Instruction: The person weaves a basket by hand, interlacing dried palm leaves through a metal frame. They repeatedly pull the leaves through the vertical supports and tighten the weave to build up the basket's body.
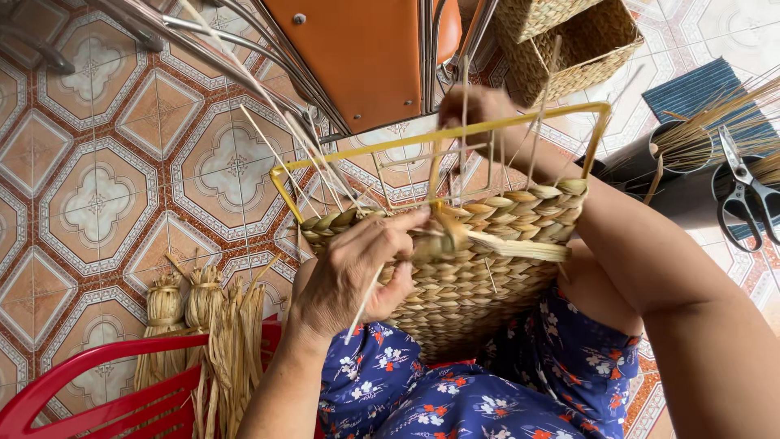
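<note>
A half-woven straw basket (471,293) rests on my lap, built around a yellow wire frame (443,138) with thin upright stakes. My left hand (357,268) grips the near rim and pinches a flat straw strand (512,245) that runs right along the top row; a thin stick passes under its fingers. My right hand (483,110) reaches over the far side of the frame and closes on an upright stake there, with its forearm lying across the basket's right end.
A red plastic chair (89,390) at lower left carries bundles of dried straw (211,325). Finished baskets (577,36) and an orange chair (366,57) stand ahead. Scissors (743,191) and a black holder of reeds (691,146) lie at right on the tiled floor.
</note>
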